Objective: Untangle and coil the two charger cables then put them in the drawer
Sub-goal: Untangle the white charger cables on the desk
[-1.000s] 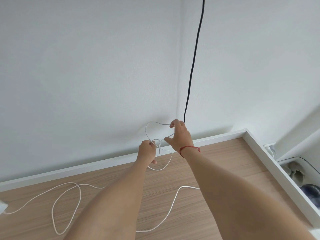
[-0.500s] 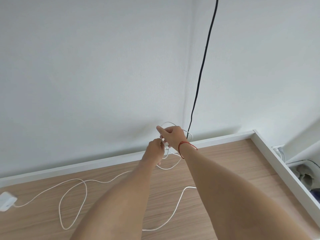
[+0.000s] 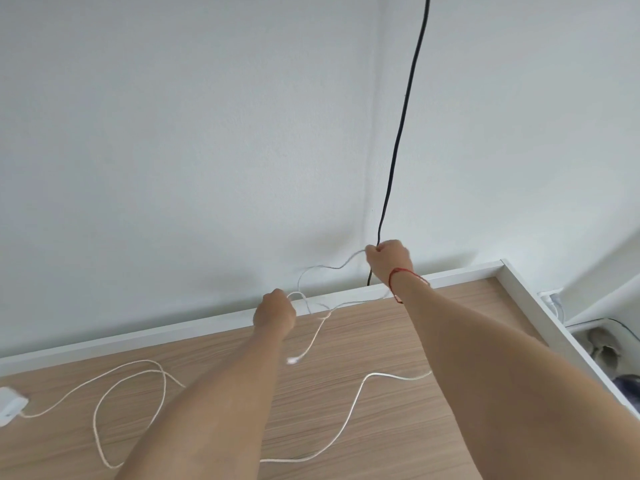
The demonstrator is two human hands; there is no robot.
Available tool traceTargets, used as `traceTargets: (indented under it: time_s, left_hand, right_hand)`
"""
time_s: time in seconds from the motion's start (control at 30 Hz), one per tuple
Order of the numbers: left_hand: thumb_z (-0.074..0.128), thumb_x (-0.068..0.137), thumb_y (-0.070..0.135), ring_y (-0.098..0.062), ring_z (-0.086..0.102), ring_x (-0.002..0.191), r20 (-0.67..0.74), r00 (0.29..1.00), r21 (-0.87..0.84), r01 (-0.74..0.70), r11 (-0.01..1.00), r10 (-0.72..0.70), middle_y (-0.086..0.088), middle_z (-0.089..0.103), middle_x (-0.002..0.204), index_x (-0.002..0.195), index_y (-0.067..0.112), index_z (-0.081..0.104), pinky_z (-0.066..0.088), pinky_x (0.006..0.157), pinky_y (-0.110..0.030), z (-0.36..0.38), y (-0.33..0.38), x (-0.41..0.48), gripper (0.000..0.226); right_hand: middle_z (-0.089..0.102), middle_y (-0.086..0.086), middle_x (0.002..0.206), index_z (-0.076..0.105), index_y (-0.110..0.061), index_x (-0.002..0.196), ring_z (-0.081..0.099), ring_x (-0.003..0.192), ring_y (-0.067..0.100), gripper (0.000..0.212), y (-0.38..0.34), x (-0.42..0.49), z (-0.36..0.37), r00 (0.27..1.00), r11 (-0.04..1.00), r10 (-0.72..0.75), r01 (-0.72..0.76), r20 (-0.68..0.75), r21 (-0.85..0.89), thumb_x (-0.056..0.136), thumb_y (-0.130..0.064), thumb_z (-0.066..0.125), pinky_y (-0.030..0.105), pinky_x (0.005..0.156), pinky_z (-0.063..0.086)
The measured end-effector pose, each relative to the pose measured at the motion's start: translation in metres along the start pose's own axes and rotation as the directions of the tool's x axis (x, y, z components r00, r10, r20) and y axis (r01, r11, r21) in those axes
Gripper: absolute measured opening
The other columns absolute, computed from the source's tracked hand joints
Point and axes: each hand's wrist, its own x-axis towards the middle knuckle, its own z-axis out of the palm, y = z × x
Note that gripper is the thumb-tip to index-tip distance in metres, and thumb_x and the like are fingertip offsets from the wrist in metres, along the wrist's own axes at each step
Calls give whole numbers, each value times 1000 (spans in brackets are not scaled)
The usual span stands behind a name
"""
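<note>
Thin white charger cable [image 3: 356, 400] lies in loose loops over the wooden desk top [image 3: 346, 341]. My left hand [image 3: 274, 311] grips one loop of it near the desk's back edge. Up and to the right, my right hand [image 3: 388, 259] pinches another stretch of white cable [image 3: 322, 270] lifted against the wall. A free cable end with a small plug [image 3: 293, 360] dangles between my arms. A white charger brick [image 3: 10, 405] sits at the far left, joined to the cable. No drawer is in view.
A black cord [image 3: 401, 126] hangs down the wall corner and ends behind the desk near my right hand. The desk has a raised white rim [image 3: 540, 306] at the back and right. Beyond the right rim lie a white plug and dark objects [image 3: 604, 351].
My hands have pulled apart: the right hand moved up and right with its stretch of cable, the left moved down and left. The small tangle between them opened and a plug end dropped free.
</note>
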Motion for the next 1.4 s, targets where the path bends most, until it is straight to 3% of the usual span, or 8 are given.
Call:
traceTargets:
  time_s: [0.2, 0.5, 0.7, 0.93, 1.13, 1.2, 1.3, 1.4]
  left_hand:
    - [42, 94, 2, -31, 59, 111, -32, 994, 63, 103, 993, -101, -12, 59, 121, 117, 5, 55, 46, 80, -34, 5, -3, 1, 27]
    - [39, 92, -4, -31, 58, 108, -85, 990, 138, 121, 983, -110, -13, 57, 118, 112, 3, 56, 44, 78, -33, -4, -9, 6, 27]
    - [42, 95, 6, -33, 60, 108, -42, 991, 58, 127, 990, -125, -14, 59, 118, 114, 3, 57, 48, 83, -36, 3, -8, 0, 24]
    - [30, 103, 35, -35, 57, 108, -61, 997, 41, -50, 998, 53, -16, 57, 118, 116, 3, 56, 46, 83, -38, 4, 8, -5, 43]
    - [29, 103, 39, -33, 58, 105, -27, 984, 119, -171, 978, 176, -14, 60, 114, 112, 6, 58, 46, 80, -37, 8, 4, -6, 45]
    - [30, 103, 41, -32, 59, 105, -18, 982, 140, -183, 973, 188, -12, 61, 113, 111, 7, 59, 46, 81, -37, 8, 3, -8, 45]
    - [31, 103, 41, -34, 59, 107, -12, 984, 146, -174, 974, 178, -13, 60, 114, 111, 5, 58, 44, 78, -35, 6, 2, -10, 45]
    - [38, 100, 31, -34, 61, 91, 52, 977, 67, -208, 976, 204, -14, 64, 98, 92, 5, 58, 40, 65, -32, 6, 1, -6, 34]
  right_hand:
    - [61, 15, 88, 48, -8, 78, 59, 81, 35, 19, 22, 6, -29, 957, 880, -163, 32, -238, -473, 95, -11, 40, 30, 65, 34]
    - [68, 12, 91, 68, -7, 91, 60, 90, 31, 33, 36, 23, -57, 867, 642, -451, 151, -211, -752, 100, -24, 41, 36, 81, 34]
    - [68, 12, 90, 66, -8, 85, 57, 83, 30, 30, 45, 20, -46, 906, 731, -353, 110, -234, -673, 96, -23, 43, 37, 85, 34]
    - [58, 8, 121, 61, -14, 120, 53, 114, 28, 31, 44, 2, 0, 969, 762, -236, 233, 76, -605, 95, -22, 45, 37, 96, 34]
    - [62, -1, 122, 66, -19, 112, 56, 115, 20, 30, 20, -21, 36, 907, 907, -286, 360, 308, -217, 96, -35, 47, 34, 98, 44]
    - [65, -2, 110, 69, -20, 101, 59, 104, 17, 31, 10, -25, 44, 888, 933, -222, 313, 402, -178, 95, -42, 47, 30, 88, 45]
    - [55, -2, 63, 59, -14, 70, 48, 60, 15, 41, -2, -35, 47, 841, 949, -134, 261, 524, -178, 93, -47, 50, 27, 59, 37]
    - [62, -8, 57, 67, -14, 70, 52, 52, 5, 36, -1, -36, 52, 806, 962, -115, 235, 581, -136, 88, -45, 59, 22, 65, 45]
